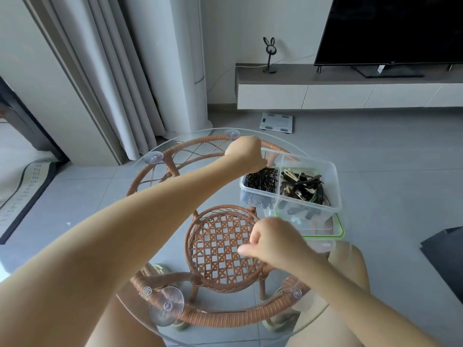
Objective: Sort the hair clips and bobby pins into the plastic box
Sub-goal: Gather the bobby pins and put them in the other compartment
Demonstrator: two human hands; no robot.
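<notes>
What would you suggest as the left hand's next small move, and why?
Probably let go over the bobby pins: the left hand hangs, fingers curled, at the pin compartment of the plastic box; whatever it holds is hidden.

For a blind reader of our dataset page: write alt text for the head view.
A person's left hand reaches over the bobby pins in a clear plastic box on a glass table; hair clips fill its other compartment. The right hand, curled, hovers nearer the camera.
</notes>
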